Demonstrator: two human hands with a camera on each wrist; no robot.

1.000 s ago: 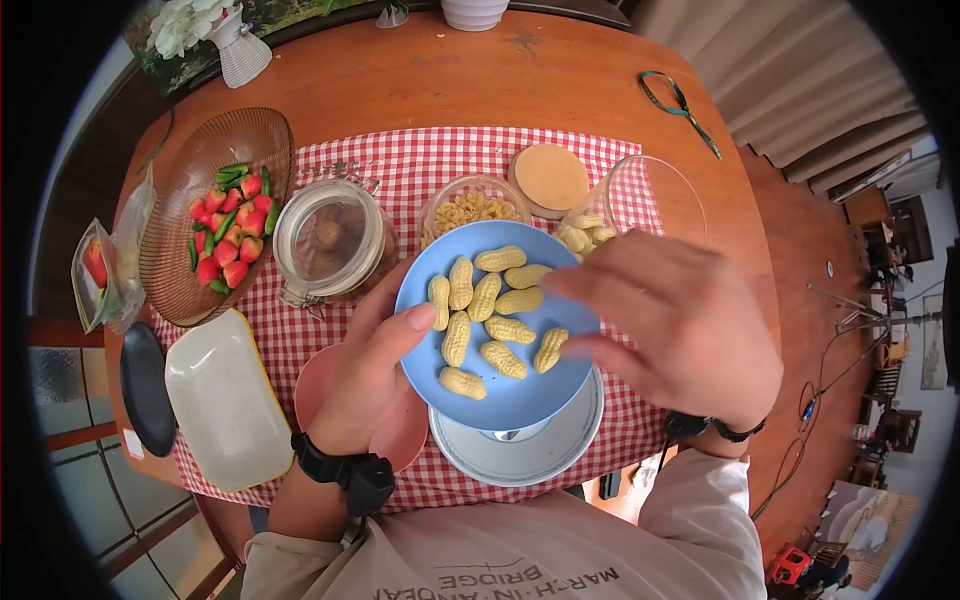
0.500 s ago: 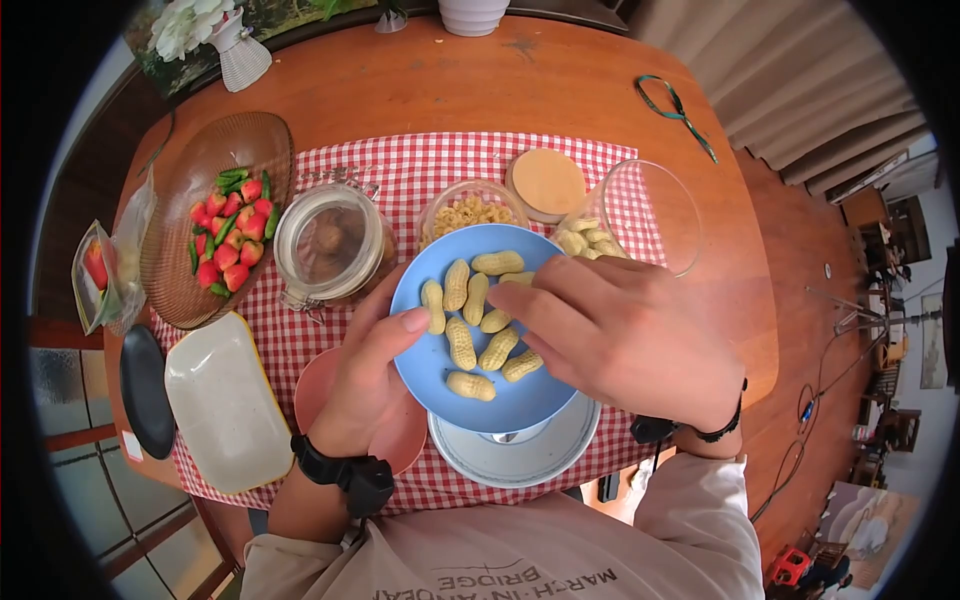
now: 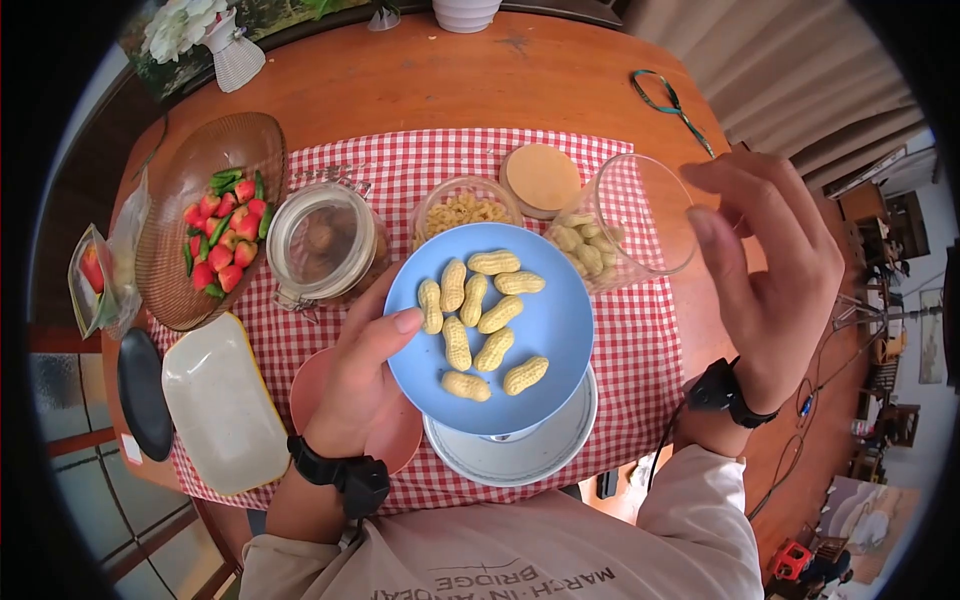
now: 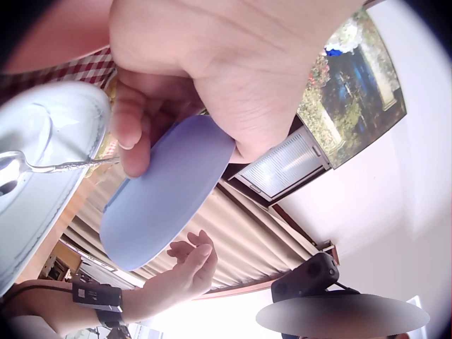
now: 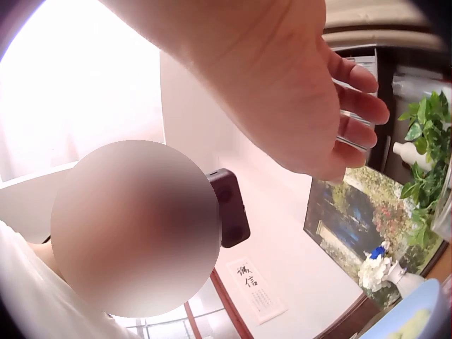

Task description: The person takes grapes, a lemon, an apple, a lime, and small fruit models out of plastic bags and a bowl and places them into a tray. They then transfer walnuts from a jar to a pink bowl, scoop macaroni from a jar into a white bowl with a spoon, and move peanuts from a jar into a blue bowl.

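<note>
My left hand [image 3: 355,375] holds a blue plate [image 3: 555,350] by its left rim, thumb on top and fingers underneath. In the left wrist view those fingers [image 4: 134,134] press against the plate's underside. Several peanuts in their shells [image 3: 494,349] lie spread on the plate. My right hand [image 3: 775,265] is raised off to the right, past the rim of a clear jar [image 3: 665,268]. Thumb and fingers stand apart with nothing visible between them. More peanuts [image 3: 590,255] fill the bottom of that jar. In the right wrist view its fingers [image 5: 364,106] are loosely bent.
Below the blue plate sits a white plate [image 3: 575,435] with a spoon [image 4: 63,167]. Around lie a pink plate [image 3: 405,440], a cream dish [image 3: 220,410], a clip-top jar [image 3: 325,250], a bowl of pasta [image 3: 462,210], a wooden lid [image 3: 540,178] and a brown basket [image 3: 165,240] of strawberries and peppers.
My right hand reached over the blue plate among the peanuts, then moved up and right, away from it. One peanut fewer shows on the plate, and some have shifted. My left hand stays put.
</note>
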